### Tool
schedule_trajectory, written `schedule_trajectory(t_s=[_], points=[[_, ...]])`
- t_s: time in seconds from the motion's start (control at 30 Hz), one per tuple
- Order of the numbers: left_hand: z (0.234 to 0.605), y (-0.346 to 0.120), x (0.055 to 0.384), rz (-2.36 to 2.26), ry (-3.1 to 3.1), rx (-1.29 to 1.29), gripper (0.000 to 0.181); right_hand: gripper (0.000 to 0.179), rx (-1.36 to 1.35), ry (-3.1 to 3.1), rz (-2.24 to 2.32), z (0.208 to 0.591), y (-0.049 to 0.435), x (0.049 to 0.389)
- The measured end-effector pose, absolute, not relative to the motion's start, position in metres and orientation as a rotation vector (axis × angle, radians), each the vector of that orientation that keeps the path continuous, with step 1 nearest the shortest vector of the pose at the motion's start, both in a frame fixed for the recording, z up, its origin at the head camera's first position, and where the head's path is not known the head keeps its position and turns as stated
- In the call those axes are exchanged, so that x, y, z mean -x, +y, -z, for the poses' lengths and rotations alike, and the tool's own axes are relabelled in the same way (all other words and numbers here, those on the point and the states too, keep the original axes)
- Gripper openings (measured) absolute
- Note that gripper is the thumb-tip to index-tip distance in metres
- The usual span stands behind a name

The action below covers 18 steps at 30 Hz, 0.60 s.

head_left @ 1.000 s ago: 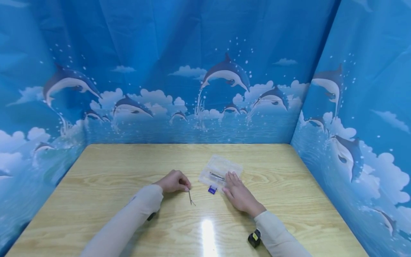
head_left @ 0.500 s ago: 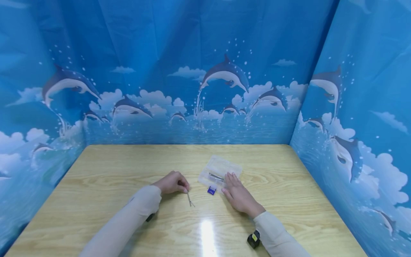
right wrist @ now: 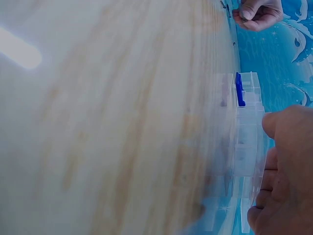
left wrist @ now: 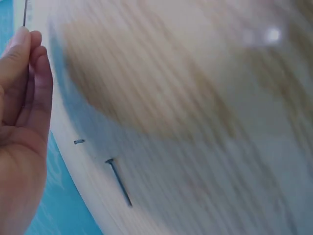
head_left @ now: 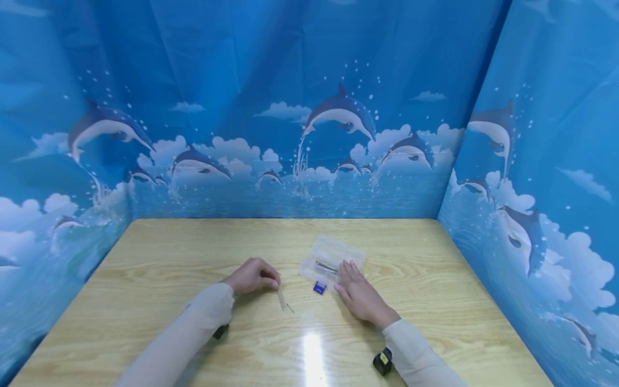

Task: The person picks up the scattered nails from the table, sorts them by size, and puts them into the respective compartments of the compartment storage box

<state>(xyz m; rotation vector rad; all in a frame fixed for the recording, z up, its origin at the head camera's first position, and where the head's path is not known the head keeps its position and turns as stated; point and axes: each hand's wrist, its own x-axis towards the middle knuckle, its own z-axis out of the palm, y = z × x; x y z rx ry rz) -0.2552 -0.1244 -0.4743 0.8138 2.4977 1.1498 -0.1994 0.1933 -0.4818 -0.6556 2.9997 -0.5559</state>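
My left hand [head_left: 255,276] pinches a thin nail-like metal rod [left wrist: 25,12] between thumb and fingers, above the table left of the box. The rod points down from the fingertips toward the near side in the head view. Below it lies a dark nail [left wrist: 120,182] with a flat head, and a tiny screw-like piece [left wrist: 79,141] is close by. My right hand [head_left: 360,293] rests with extended fingers on the right side of a clear plastic compartment box [head_left: 325,248]. Inside the box lie long silvery metal pieces [head_left: 326,267], partly hidden by the fingers.
A small blue-purple piece [head_left: 319,287] sits at the box's near left edge. The wood-grain table [head_left: 193,236] ends at a blue dolphin backdrop [head_left: 242,107] behind and to the right. A black device [head_left: 383,361] is beside the right sleeve.
My left hand has shifted slightly left with the rod, and a gap now shows between the rod's lower end and the nail on the table. The right hand and box have stayed put.
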Motion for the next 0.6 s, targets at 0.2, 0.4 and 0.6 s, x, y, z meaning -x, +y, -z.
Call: schedule_trajectory(t_s=[0.2,0.4,0.6], points=[[0.466,-0.122,0.254,-1.240,2.555,-0.579,0.008,0.059,0.654,2.999,0.567,0.482,0.193,0.199],[0.453,-0.108,0.249,-1.371,2.642,-0.433,0.013,0.058,0.664,3.008,0.562,0.483,0.194,0.199],[0.446,-0.087,0.245,-1.612,2.776,-0.303,0.012,0.059,0.663,3.007,0.556,0.482,0.194,0.198]])
